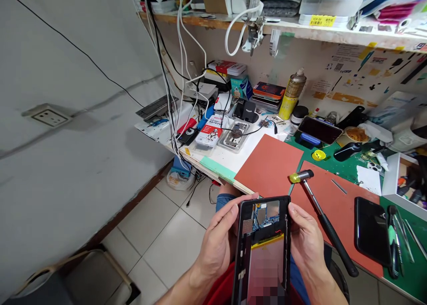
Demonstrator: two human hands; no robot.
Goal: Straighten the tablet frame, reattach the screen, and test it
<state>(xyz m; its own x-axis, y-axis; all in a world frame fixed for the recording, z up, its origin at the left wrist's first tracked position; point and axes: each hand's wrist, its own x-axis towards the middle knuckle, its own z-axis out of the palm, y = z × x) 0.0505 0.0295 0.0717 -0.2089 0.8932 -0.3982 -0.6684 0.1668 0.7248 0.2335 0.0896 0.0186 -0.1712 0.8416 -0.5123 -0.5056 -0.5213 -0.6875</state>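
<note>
An opened tablet point(267, 256) is held upright over my lap, its blue circuit board and yellow-edged battery exposed inside a black frame. My left hand point(218, 240) grips its left edge, with the thumb near the upper corner. On the opposite edge, my right hand point(307, 238) holds the frame with the thumb at the upper right corner. The tablet's lower end runs past the bottom of the picture, and part of it is pixelated.
A hammer point(313, 198) lies across the orange mat point(358, 198), beside a black phone point(372, 229) and metal tools point(400, 234). Boxes, a spray can point(292, 94) and another phone point(320, 130) stand or lie farther back. White cables point(182, 42) hang at the bench's left end.
</note>
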